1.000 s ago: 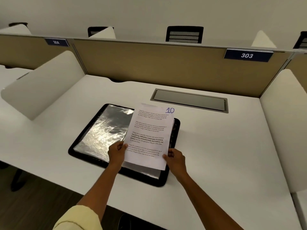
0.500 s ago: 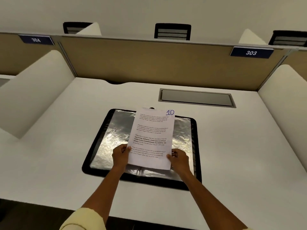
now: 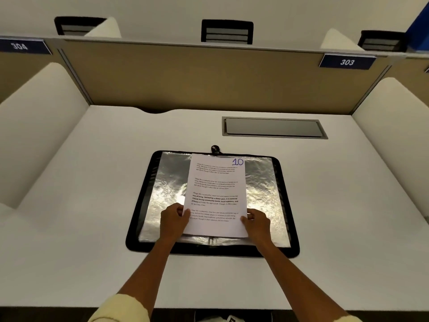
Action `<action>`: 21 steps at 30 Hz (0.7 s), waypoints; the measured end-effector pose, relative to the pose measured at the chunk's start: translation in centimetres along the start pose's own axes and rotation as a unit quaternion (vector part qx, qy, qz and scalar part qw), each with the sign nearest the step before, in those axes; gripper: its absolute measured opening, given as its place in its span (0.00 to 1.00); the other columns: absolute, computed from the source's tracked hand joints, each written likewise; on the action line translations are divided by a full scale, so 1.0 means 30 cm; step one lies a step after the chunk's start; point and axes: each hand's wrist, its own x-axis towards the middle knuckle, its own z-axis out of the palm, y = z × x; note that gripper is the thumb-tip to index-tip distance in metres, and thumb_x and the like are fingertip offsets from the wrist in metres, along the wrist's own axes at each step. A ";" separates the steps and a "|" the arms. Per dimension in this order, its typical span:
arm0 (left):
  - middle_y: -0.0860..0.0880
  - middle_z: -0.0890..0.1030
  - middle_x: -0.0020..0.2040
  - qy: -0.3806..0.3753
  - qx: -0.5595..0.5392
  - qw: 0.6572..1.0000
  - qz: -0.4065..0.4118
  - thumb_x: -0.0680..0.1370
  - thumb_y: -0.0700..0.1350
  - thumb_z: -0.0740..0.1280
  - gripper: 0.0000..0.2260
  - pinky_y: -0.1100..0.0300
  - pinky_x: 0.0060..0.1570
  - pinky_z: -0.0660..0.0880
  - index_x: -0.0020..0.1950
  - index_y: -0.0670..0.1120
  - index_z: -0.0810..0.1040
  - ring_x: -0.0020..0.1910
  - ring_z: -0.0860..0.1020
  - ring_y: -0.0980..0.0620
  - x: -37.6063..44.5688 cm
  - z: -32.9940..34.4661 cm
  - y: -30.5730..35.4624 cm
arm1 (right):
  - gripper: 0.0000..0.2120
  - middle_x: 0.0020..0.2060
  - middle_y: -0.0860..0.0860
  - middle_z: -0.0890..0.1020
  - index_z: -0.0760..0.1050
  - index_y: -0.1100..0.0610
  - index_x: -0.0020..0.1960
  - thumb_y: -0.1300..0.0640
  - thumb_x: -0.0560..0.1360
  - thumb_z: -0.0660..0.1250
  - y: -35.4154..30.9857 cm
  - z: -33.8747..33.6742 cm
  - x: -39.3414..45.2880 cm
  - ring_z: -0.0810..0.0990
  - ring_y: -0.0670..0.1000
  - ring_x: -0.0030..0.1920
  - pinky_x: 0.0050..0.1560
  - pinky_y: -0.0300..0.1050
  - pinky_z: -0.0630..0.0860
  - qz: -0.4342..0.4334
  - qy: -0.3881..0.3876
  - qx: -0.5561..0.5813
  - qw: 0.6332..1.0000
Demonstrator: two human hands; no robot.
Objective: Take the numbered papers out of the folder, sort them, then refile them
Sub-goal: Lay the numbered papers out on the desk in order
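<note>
A white printed sheet of paper (image 3: pixel 217 194) with a blue handwritten "10" in its top right corner is held over the middle of an open black-edged folder with shiny silver plastic sleeves (image 3: pixel 262 189), which lies flat on a white desk (image 3: pixel 92 217). The left hand (image 3: pixel 173 218) pinches the sheet's lower left edge and the right hand (image 3: pixel 256 221) pinches its lower right edge, thumbs on top of the page. Beyond the folder a grey rectangular cable hatch (image 3: pixel 274 127) is set into the desk, white curved side dividers (image 3: pixel 39 126) flank it, and a tan back partition (image 3: pixel 197 77) carries a blue "303" number plate (image 3: pixel 347 62).
</note>
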 end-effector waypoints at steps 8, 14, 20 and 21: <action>0.51 0.78 0.32 0.083 0.098 0.992 -0.004 0.75 0.56 0.69 0.17 0.58 0.34 0.71 0.33 0.46 0.75 0.35 0.78 0.48 0.037 -0.058 -0.043 | 0.16 0.45 0.50 0.85 0.79 0.57 0.62 0.49 0.78 0.69 -0.018 -0.014 -0.001 0.79 0.48 0.43 0.43 0.34 0.72 0.002 0.048 -0.020 0.999; 0.37 0.76 0.54 0.178 0.157 0.971 0.037 0.71 0.48 0.76 0.15 0.43 0.47 0.74 0.49 0.39 0.79 0.54 0.74 0.35 0.118 -0.126 -0.124 | 0.18 0.58 0.56 0.80 0.76 0.56 0.64 0.49 0.77 0.68 0.044 -0.063 0.036 0.79 0.59 0.57 0.53 0.53 0.76 0.029 0.214 -0.049 0.975; 0.37 0.76 0.55 0.123 0.139 0.982 -0.036 0.74 0.51 0.72 0.21 0.40 0.53 0.74 0.60 0.38 0.75 0.57 0.73 0.33 0.163 -0.139 -0.164 | 0.29 0.70 0.61 0.70 0.65 0.58 0.75 0.48 0.78 0.67 0.096 -0.134 0.078 0.68 0.65 0.68 0.65 0.63 0.67 0.115 0.204 -0.151 0.960; 0.37 0.77 0.54 0.120 0.135 0.983 -0.036 0.75 0.51 0.71 0.21 0.41 0.53 0.73 0.60 0.38 0.75 0.57 0.73 0.33 0.162 -0.140 -0.154 | 0.30 0.71 0.62 0.69 0.64 0.59 0.75 0.47 0.78 0.67 0.099 -0.138 0.088 0.68 0.65 0.69 0.65 0.63 0.67 0.125 0.194 -0.154 0.961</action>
